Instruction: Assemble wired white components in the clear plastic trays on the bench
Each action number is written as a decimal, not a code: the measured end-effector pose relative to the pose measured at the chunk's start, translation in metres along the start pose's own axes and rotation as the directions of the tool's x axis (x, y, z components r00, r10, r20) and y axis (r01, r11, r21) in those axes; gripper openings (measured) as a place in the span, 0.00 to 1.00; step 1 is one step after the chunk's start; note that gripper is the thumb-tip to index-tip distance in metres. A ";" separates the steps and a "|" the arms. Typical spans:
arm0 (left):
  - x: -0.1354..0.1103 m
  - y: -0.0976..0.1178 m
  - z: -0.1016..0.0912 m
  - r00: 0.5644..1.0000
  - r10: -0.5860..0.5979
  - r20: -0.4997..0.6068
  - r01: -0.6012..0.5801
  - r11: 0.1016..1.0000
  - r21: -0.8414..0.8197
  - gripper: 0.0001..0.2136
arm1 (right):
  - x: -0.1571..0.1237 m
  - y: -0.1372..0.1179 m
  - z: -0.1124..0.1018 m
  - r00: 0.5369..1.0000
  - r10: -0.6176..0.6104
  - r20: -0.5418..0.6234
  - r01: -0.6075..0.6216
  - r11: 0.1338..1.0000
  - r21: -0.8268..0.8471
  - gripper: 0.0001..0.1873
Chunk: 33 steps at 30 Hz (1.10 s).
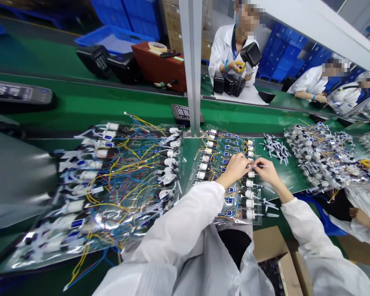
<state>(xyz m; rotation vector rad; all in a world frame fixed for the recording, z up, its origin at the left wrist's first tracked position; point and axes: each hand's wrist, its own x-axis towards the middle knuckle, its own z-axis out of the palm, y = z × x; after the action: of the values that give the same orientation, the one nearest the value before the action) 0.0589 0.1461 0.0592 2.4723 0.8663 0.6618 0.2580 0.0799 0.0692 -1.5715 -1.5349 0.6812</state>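
My left hand is closed around a small white pump-like part on the clear plastic tray of wired parts in front of me. My right hand meets it from the right, pinching a thin white plastic connector at that part's end. Both sleeves are white. The tray holds rows of small white and black cylinders with blue labels and coloured wires. Several parts at its lower right have white connectors fitted.
A large tray of wired parts lies to the left. Loose white connectors and another heap of wired parts lie to the right. A metal post stands ahead. Other people in white coats sit beyond the green belt and at my right. A cardboard box sits below.
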 end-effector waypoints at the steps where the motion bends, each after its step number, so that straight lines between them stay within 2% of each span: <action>1: -0.001 0.000 0.000 1.000 0.000 -0.003 0.000 1.000 0.002 0.12 | 0.000 0.000 -0.002 1.000 -0.003 0.013 0.003 1.000 0.002 0.08; 6: -0.001 0.001 0.001 1.000 -0.002 -0.005 0.002 1.000 0.006 0.13 | -0.004 0.009 -0.001 0.999 -0.003 -0.032 0.003 1.000 0.005 0.14; 11: 0.003 -0.003 0.003 0.999 0.025 0.030 -0.025 1.000 -0.006 0.12 | -0.003 0.016 0.003 1.000 -0.005 -0.011 0.005 1.000 -0.005 0.12; 16: -0.001 -0.002 0.000 0.993 0.103 0.057 -0.102 0.995 -0.024 0.11 | -0.006 0.013 0.001 1.000 -0.008 0.029 0.008 1.000 -0.003 0.10; 18: -0.005 0.001 -0.003 0.992 0.121 0.020 -0.120 0.992 -0.040 0.14 | -0.013 0.013 -0.001 1.000 -0.015 0.017 0.015 1.000 0.010 0.12; 20: -0.006 0.004 -0.006 0.995 0.088 -0.043 -0.090 0.995 -0.053 0.16 | -0.022 0.014 -0.005 1.000 -0.027 -0.008 0.027 0.999 0.024 0.13; 22: -0.002 0.006 -0.009 0.996 0.031 -0.081 -0.034 0.998 -0.046 0.14 | -0.029 0.018 -0.013 1.000 0.026 0.003 -0.026 0.995 0.093 0.19; 24: 0.007 0.007 -0.008 0.997 0.003 -0.071 -0.004 1.000 -0.017 0.16 | -0.033 0.022 -0.025 0.993 0.114 0.029 -0.118 0.976 0.184 0.28; 25: 0.013 0.007 -0.007 0.998 0.007 -0.055 -0.007 1.000 -0.003 0.16 | -0.033 0.025 -0.032 0.988 0.152 0.023 -0.153 0.963 0.222 0.30; 30: 0.036 0.002 0.004 0.998 0.057 0.042 -0.058 0.998 0.037 0.15 | -0.016 0.044 -0.072 0.959 0.221 -0.179 -0.178 0.957 0.230 0.27; 33: 0.037 -0.005 0.009 0.998 0.041 0.047 -0.044 0.997 0.061 0.19 | -0.002 0.056 -0.086 0.945 0.258 -0.201 -0.230 0.961 0.152 0.24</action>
<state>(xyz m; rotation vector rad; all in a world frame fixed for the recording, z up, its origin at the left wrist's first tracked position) 0.0871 0.1721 0.0604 2.5575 0.8310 0.5987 0.3595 0.0671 0.0664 -1.6944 -1.1249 0.7005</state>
